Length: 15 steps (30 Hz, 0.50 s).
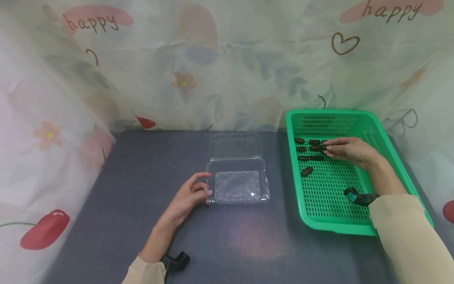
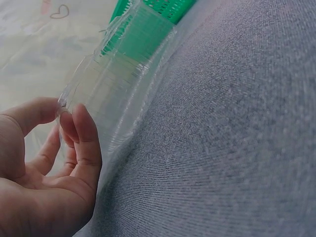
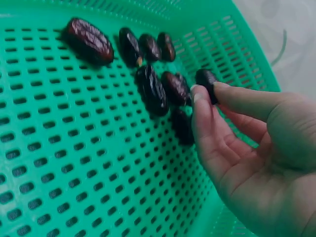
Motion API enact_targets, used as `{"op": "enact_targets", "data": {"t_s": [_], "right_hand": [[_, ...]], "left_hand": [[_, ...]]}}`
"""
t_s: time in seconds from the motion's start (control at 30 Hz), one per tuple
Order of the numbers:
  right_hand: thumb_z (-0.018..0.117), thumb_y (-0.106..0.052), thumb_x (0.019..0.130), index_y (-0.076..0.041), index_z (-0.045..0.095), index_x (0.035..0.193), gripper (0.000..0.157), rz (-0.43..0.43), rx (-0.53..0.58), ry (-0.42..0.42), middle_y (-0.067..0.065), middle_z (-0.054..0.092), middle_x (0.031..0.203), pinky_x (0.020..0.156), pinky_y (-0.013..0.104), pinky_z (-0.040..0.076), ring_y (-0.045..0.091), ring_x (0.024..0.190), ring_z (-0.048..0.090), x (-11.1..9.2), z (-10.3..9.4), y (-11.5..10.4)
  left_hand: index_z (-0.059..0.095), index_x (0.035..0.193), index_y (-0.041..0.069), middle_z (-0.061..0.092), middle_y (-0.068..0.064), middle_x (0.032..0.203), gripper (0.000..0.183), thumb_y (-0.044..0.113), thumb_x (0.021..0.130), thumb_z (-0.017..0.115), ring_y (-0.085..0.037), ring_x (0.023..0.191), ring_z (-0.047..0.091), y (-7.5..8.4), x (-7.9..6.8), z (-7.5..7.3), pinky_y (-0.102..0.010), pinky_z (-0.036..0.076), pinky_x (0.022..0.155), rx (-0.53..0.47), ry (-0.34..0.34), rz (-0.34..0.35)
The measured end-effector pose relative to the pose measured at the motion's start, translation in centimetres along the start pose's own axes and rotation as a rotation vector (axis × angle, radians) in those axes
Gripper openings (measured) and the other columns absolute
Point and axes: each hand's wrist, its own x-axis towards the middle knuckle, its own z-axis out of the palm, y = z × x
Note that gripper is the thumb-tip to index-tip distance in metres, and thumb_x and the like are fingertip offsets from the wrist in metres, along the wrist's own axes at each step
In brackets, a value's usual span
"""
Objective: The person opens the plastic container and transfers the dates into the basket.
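Note:
In the head view, my right hand point(image 1: 351, 152) reaches into a green plastic basket point(image 1: 306, 221). Between thumb and fingertips it pinches a dark brown, wrinkled date point(image 3: 205, 81), seen from close up in the right wrist view. Several other dates lie on the basket floor beside it, among them a larger one point(image 3: 90, 41) set apart from the group. My left hand point(image 1: 189, 197) holds the left rim of a clear plastic clamshell box point(image 1: 237, 185) with curled fingers. The box stands with its lid point(image 1: 235, 145) folded back, and no dates show inside it.
A dark grey cloth point(image 1: 142, 169) covers the table. Behind it and at both sides hangs a pale printed curtain point(image 1: 227, 75). The basket stands to the right of the box, its back edge near the curtain.

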Motion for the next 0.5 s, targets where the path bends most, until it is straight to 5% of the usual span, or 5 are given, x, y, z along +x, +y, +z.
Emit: {"op": "enact_targets", "data": {"t_s": [0.33,0.5], "right_hand": [[0.049,-0.005,0.104,0.016,0.030,0.146,0.050,0.061,0.011,0.030,0.004,0.061,0.114,0.098,0.034,0.050,0.006,0.097,0.067,0.3,-0.2,1.2],[0.052,-0.003,0.102,0.015,0.030,0.146,0.052,0.102,0.019,0.030,-0.001,0.066,0.106,0.095,0.034,0.052,0.007,0.094,0.069,0.2,-0.4,1.5]], "left_hand": [[0.051,0.138,0.017,0.056,-0.006,0.089,0.054,0.002,0.089,0.069,-0.020,0.075,0.057,-0.1,0.0,0.0,-0.036,0.055,0.072,0.000,0.006,-0.010],[0.049,0.140,0.016,0.056,-0.006,0.089,0.055,0.004,0.089,0.069,-0.020,0.075,0.057,-0.1,0.0,0.0,-0.036,0.055,0.072,-0.004,-0.011,0.003]]}}
